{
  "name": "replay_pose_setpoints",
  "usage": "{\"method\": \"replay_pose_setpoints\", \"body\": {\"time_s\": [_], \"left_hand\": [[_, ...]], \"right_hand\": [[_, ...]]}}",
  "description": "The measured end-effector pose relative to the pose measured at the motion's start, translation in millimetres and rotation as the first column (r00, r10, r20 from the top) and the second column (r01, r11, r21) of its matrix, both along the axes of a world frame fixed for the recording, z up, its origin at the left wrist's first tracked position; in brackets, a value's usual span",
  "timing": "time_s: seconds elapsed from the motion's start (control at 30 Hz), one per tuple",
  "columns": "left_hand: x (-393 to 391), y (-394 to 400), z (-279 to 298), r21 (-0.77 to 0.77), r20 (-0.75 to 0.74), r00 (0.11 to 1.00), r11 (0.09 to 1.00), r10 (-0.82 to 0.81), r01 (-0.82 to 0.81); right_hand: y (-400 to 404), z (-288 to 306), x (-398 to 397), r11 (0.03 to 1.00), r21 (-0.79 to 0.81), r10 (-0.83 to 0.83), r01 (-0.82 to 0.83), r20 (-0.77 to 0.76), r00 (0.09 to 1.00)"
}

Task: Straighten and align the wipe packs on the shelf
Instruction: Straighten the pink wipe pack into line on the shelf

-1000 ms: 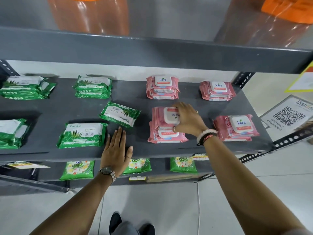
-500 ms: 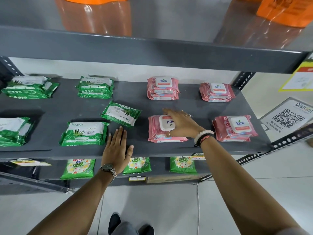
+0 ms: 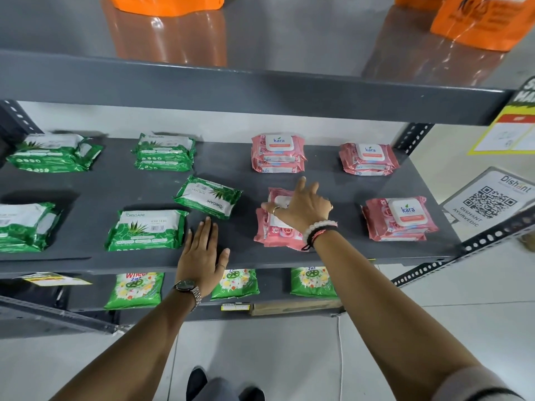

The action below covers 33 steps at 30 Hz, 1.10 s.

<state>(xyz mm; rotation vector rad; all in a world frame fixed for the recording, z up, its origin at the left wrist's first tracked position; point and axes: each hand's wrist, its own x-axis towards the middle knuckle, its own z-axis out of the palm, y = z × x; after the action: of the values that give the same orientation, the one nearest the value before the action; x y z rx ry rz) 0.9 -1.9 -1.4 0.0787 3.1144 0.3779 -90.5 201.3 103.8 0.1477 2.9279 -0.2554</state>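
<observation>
Green Origami and pink Kara wipe packs lie on a grey shelf (image 3: 333,180). My right hand (image 3: 301,209) rests on top of the front-middle pink pack stack (image 3: 273,231); thumb and fingers hold its top pack, which lies skewed, its white lid mostly hidden. My left hand (image 3: 202,256) lies flat and open on the shelf's front edge, holding nothing. One green pack (image 3: 208,196) lies tilted, just beyond my left fingertips. A straight green pack (image 3: 146,230) sits left of that hand. Further pink stacks sit at front right (image 3: 401,218) and at the back (image 3: 278,153), (image 3: 367,159).
More green packs lie at the back (image 3: 163,151), (image 3: 52,153) and far left (image 3: 26,227). The upper shelf's edge (image 3: 260,94) overhangs, with orange bags (image 3: 474,21) on it. Detergent pouches (image 3: 134,289) sit on the lower shelf. A QR sign (image 3: 489,201) stands at the right.
My right hand has pressed the raised top pink pack down onto its stack and turned it, so it now lies skewed. My left hand has stayed flat on the shelf edge.
</observation>
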Motion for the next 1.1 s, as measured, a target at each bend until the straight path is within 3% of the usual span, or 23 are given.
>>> {"method": "replay_pose_setpoints", "body": {"time_s": [0.07, 0.13, 0.23, 0.37, 0.63, 0.87, 1.1], "left_hand": [[0, 0, 0, 0.0, 0.002, 1.0, 1.0, -0.003, 0.003], [-1, 0, -1, 0.005, 0.003, 1.0, 1.0, -0.003, 0.003], [-1, -1, -1, 0.009, 0.0, 1.0, 1.0, -0.004, 0.004], [-2, -1, -2, -0.001, 0.008, 1.0, 1.0, -0.005, 0.005], [-1, 0, -2, -0.002, 0.014, 1.0, 1.0, -0.007, 0.007], [-1, -1, -3, 0.025, 0.013, 1.0, 1.0, -0.009, 0.009], [-2, -1, -5, 0.011, 0.015, 1.0, 1.0, -0.011, 0.011]], "right_hand": [[7, 4, -2, 0.999, -0.027, 0.037, -0.037, 0.025, 0.999], [19, 9, -4, 0.975, -0.048, 0.214, -0.215, -0.025, 0.977], [38, 16, -5, 0.84, -0.024, 0.541, -0.542, -0.028, 0.841], [42, 15, -1, 0.719, 0.001, 0.687, -0.695, 0.145, 0.712], [39, 11, -1, 0.756, 0.033, 0.647, -0.653, 0.114, 0.754], [39, 6, 7, 0.861, 0.005, 0.508, -0.509, -0.078, 0.858], [38, 4, 12, 0.874, 0.0, 0.481, -0.485, -0.13, 0.867]]}}
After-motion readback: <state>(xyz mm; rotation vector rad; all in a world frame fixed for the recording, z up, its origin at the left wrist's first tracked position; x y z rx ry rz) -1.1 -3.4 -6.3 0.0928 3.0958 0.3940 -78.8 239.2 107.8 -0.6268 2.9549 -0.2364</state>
